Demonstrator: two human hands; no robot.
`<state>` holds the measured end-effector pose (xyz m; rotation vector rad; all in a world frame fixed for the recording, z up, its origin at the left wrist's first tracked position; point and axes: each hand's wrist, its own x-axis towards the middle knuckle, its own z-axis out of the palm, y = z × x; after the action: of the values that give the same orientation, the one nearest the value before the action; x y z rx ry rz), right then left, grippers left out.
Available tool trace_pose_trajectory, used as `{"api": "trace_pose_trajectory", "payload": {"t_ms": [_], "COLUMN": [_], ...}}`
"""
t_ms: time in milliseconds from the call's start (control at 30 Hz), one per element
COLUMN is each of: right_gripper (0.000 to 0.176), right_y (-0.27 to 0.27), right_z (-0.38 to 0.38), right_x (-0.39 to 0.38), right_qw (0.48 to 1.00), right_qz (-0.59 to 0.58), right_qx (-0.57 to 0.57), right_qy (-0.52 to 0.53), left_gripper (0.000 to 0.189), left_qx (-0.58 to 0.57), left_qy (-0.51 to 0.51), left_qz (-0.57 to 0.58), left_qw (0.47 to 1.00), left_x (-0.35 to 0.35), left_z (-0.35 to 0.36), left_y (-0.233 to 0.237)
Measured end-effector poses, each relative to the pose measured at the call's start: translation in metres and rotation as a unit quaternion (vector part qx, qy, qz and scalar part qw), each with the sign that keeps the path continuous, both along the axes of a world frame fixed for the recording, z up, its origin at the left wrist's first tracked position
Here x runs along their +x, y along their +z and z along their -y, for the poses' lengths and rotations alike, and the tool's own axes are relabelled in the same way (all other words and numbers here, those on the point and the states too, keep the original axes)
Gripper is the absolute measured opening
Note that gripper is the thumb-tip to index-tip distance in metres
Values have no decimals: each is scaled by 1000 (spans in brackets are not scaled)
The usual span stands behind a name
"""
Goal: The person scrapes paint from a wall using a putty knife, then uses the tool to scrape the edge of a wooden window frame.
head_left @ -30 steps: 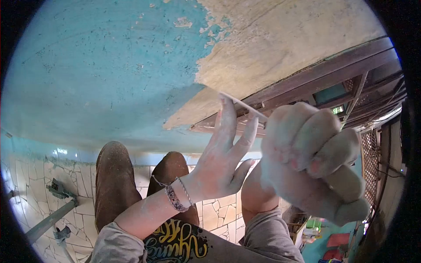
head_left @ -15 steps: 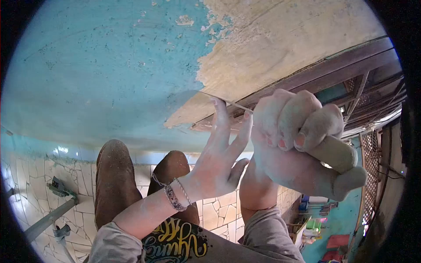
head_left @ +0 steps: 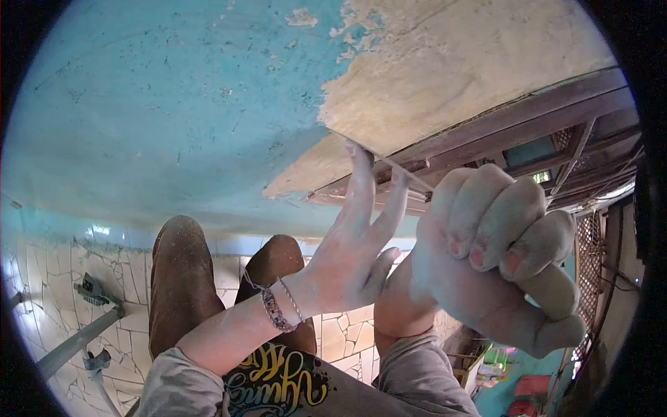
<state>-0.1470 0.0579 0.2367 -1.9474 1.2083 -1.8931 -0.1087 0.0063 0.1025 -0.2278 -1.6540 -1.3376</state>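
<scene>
My right hand, coated in pale dust, is closed in a fist around the grip of a scraper, whose handle is hidden by the fingers. The thin scraper blade is seen almost edge-on, its far end against the wall where blue paint meets a bare beige patch. My left hand, with bracelets at its wrist, has its fingers stretched out and apart. Two of its fingertips touch the blade from below, and the thumb points right, free of it.
A brown wooden window frame runs along the right of the beige patch. My knees are close to the wall. On the stone-patterned floor at left lies a grey pole near a brush head. Red chairs stand at lower right.
My right fist has shifted right and slightly down in view. The blade's far end has moved slightly up and right, with my left fingertips following. The view itself has shifted a little.
</scene>
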Motion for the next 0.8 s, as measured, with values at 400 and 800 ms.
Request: {"api": "trace_pose_trajectory", "payload": {"t_ms": [400,800], "right_gripper": [51,58], "right_y": [9,3], "right_z": [-3,11], "right_x": [-9,-7], "right_qw": [996,997], "right_qz": [-34,-34], "right_qx": [58,46], "right_qy": [52,56], "left_gripper": [80,81], "left_qx": [-5,-1], "left_qy": [-2,-1], "left_qz": [-10,23], "left_qw": [1000,1000], "left_x": [1,4], "left_z": [1,5], "left_y": [-3,-1]}}
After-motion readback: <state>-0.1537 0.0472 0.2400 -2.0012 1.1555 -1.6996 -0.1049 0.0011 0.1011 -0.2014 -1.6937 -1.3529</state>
